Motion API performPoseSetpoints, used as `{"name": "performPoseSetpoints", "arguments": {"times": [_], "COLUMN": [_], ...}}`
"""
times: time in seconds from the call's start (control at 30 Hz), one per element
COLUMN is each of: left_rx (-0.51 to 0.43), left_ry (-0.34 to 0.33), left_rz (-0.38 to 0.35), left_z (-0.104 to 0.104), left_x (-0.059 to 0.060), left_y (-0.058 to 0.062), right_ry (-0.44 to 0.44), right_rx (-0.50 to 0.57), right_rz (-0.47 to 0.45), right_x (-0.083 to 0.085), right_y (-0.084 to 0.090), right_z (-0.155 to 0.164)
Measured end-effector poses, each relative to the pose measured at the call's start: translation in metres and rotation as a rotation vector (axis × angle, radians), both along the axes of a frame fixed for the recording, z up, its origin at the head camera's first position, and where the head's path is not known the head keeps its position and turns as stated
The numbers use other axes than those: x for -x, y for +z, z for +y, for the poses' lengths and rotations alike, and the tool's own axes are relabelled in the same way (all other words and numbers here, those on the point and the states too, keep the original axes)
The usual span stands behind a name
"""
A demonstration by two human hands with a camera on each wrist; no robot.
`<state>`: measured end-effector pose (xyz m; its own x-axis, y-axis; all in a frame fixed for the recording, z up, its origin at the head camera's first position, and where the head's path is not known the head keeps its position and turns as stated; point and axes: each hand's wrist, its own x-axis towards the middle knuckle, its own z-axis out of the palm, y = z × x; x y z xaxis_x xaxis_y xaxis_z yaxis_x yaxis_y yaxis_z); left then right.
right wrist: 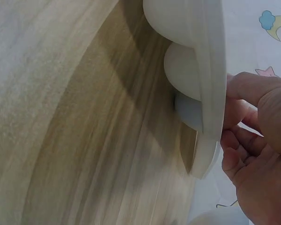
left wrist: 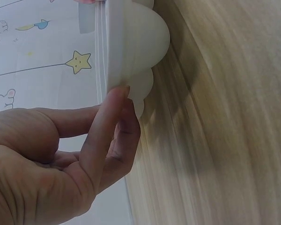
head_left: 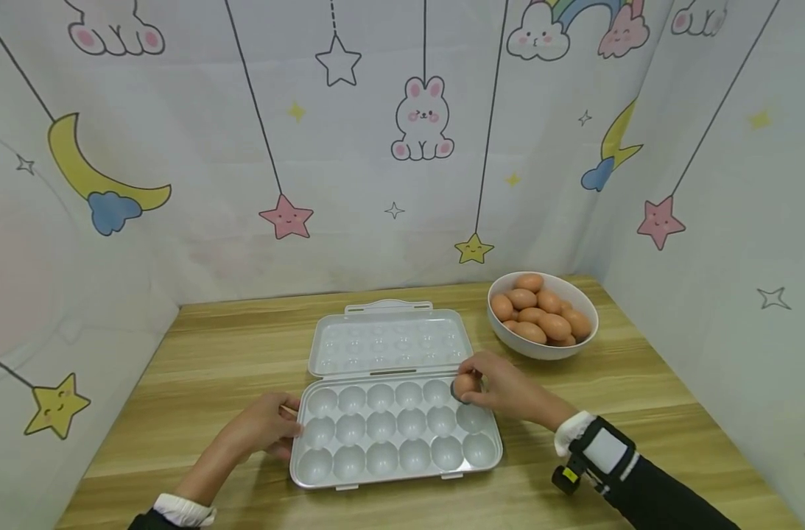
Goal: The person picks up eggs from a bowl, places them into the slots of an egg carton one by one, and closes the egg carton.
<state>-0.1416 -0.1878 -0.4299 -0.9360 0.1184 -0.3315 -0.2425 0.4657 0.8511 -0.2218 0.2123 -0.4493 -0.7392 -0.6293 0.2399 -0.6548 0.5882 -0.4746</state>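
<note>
An open white plastic egg carton (head_left: 394,434) with rows of round cups lies on the table, its lid (head_left: 390,342) folded back behind it. My left hand (head_left: 263,429) pinches the carton's left rim between thumb and fingers; the left wrist view shows this hand (left wrist: 89,150) at the rim. With my right hand (head_left: 508,389) I grip a brown egg (head_left: 465,384) at the back right corner cup. In the right wrist view, the fingers of that hand (right wrist: 262,136) close around the egg (right wrist: 234,112), which the carton's side partly hides.
A white bowl (head_left: 541,353) piled with several brown eggs (head_left: 553,326) stands at the back right of the wooden table (head_left: 243,338). A printed cloth (head_left: 230,250) hangs behind the table and along both sides.
</note>
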Motion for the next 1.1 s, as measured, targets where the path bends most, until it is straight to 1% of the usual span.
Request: {"name": "performPoseSetpoints", "arguments": {"times": [0.2,0.3,0.5,0.7,0.93,1.1], "left_rx": [-0.011,-0.008,0.003,-0.017,-0.012,-0.005], "left_ry": [-0.016,-0.016,-0.008,0.000,-0.005,0.002], "left_rz": [-0.004,-0.005,-0.015,-0.020,-0.022,-0.010], "left_z": [-0.0013,-0.0014,-0.0007,-0.0007,-0.0012,0.0007], "left_x": [0.0001,0.0002,0.0012,0.0009,0.0011,-0.0004], "left_y": [-0.0006,-0.0005,0.0000,0.0000,-0.0002,0.0004], "right_ry": [-0.032,-0.037,-0.036,-0.035,-0.040,-0.043], "right_rx": [-0.058,-0.067,-0.070,-0.075,-0.078,-0.083], "right_rz": [0.028,0.034,0.030,0.036,0.047,0.024], "right_x": [-0.0001,-0.0004,-0.0014,-0.0009,-0.0008,-0.0011], "right_y": [-0.0044,-0.0054,-0.0040,-0.0042,-0.0055,-0.0037], "right_z": [-0.0023,-0.0030,-0.0040,-0.0039,-0.0034,-0.0034]}}
